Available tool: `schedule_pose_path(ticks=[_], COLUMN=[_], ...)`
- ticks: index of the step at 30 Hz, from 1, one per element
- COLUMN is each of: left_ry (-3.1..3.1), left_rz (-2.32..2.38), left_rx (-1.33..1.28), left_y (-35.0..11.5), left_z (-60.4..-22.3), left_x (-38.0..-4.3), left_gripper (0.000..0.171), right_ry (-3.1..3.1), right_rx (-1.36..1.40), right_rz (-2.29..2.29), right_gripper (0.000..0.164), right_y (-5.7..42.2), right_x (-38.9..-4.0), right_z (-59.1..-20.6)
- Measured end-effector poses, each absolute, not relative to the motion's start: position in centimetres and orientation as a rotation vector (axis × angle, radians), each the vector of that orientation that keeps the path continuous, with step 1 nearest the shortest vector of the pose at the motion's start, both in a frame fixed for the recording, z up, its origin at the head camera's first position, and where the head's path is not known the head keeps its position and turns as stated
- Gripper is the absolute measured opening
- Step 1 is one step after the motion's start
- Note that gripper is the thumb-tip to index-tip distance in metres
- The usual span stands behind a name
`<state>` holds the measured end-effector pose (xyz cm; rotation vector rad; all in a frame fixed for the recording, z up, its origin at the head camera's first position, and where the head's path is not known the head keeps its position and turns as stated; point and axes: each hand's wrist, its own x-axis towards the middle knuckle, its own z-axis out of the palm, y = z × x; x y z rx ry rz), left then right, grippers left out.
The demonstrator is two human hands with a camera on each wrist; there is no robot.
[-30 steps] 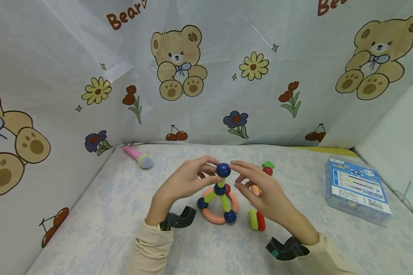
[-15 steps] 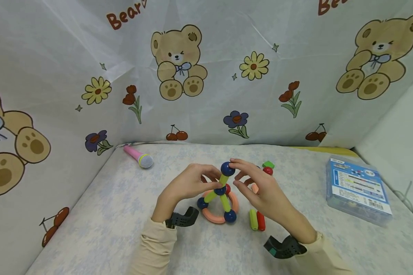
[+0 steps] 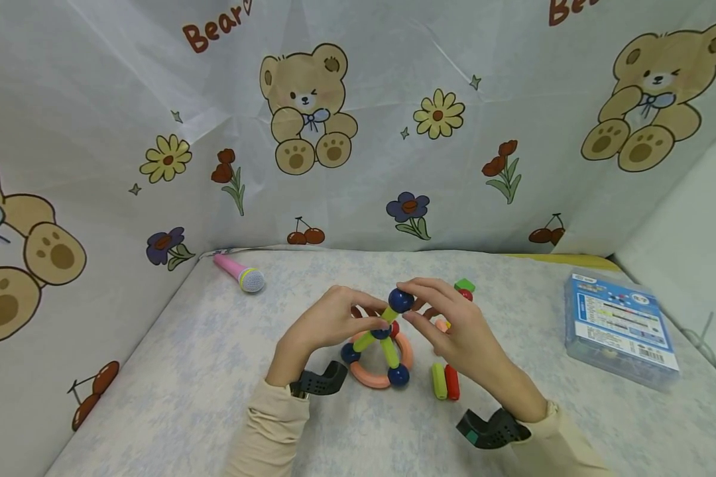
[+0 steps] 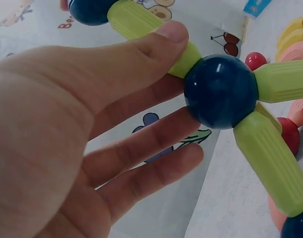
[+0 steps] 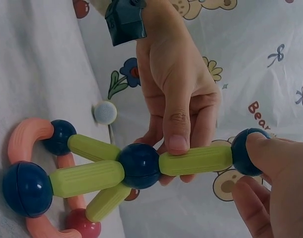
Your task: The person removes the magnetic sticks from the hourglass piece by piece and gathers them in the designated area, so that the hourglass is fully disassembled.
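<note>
A toy structure of magnetic rods and balls stands in the middle of the table. Its base is an orange ring [image 3: 370, 379] with blue balls and a red ball in it. Green rods lean inward from the base to a middle blue ball [image 5: 139, 166]. From that ball a green rod [image 5: 196, 160] slants up to the top blue ball [image 3: 401, 301]. My left hand [image 3: 334, 321] pinches the upper rod just above the middle ball, thumb on its near side. My right hand [image 3: 459, 324] holds the top ball between thumb and fingers.
A light green rod [image 3: 439, 381] and a red rod [image 3: 452, 382] lie right of the structure. Behind my right hand are a green piece [image 3: 465, 285] and a red ball [image 3: 467, 295]. A pink microphone [image 3: 240, 272] lies back left, a boxed set [image 3: 620, 328] at right.
The top ball and upper rod have tilted to the right. My left hand has moved down from the top ball to the rod; my right hand has taken hold of the ball.
</note>
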<state>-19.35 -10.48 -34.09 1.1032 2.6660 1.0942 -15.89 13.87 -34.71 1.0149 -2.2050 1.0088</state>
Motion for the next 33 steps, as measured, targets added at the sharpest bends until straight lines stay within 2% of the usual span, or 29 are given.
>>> schedule_pose_path(ticks=[11, 21, 33], left_ry=[2.676, 2.659, 2.646], left_rz=[1.092, 1.116, 1.129], left_rx=[1.085, 1.034, 1.051], left_y=[-10.3, -10.4, -10.5], left_z=[-34.0, -34.0, -34.3], left_x=[-19.3, -19.2, -19.4], left_gripper=[0.029, 0.029, 0.033], right_ry=[-2.2, -2.252, -2.288], right_rx=[0.991, 0.95, 0.821], right_rz=[1.071, 1.372, 1.274], right_gripper=[0.053, 0.046, 0.046], right_y=[13.5, 13.5, 15.5], right_x=[-15.8, -15.7, -16.7], right_z=[-35.0, -35.4, -34.9])
